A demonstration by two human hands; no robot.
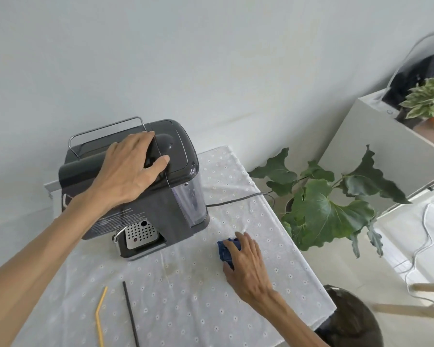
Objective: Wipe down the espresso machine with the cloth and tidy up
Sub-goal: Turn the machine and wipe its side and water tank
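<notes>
A dark grey espresso machine (171, 196) stands on the white tablecloth (186, 296), with its clear water tank on the right and its perforated metal drip tray facing me. My left hand (130, 169) lies flat on the machine's top, fingers spread over the lid. A crumpled blue cloth (224, 251) lies on the tablecloth to the right of the machine. My right hand (243, 261) rests on the cloth with its fingers curled over it.
A yellow bent straw (100, 314) and a black straw (130, 314) lie near the front edge. The machine's power cord (238, 199) runs off the table's right side. A leafy plant (323, 204), a dark round bin (353, 321) and a white cabinet (376, 151) stand to the right.
</notes>
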